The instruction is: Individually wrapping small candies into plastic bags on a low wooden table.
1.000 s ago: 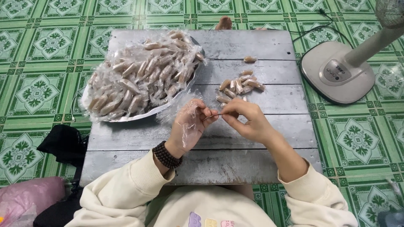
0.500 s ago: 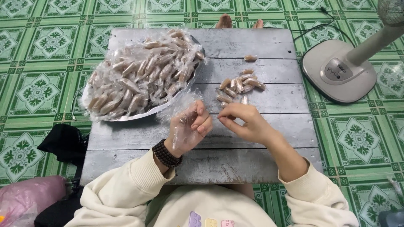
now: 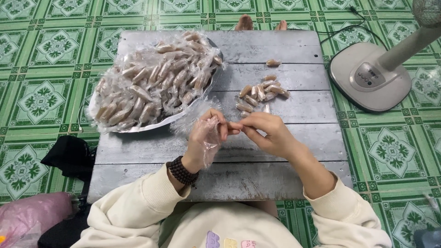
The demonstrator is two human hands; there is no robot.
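1. Both hands meet over the middle of the grey wooden worktop. The left hand has a thin clear plastic glove on it, and its fingers are pinched shut on one end of a small brown candy piece.
2. The right hand is bare and its fingertips are closed on the other end of that same piece, so the two hands are basically touching through it, just above the boards.
3. Right beyond the hands there's a little heap of wrapped pieces lying loose on the worktop, plus one stray piece further back, well apart from the heap.
4. On the left side sits a round metal tray piled with candies in clear wrap.
5. Dark bead bracelet on the left wrist, cream sleeves on both arms.
6. A fan base stands on the green tiled floor to the right. A black cloth lies at the left edge.
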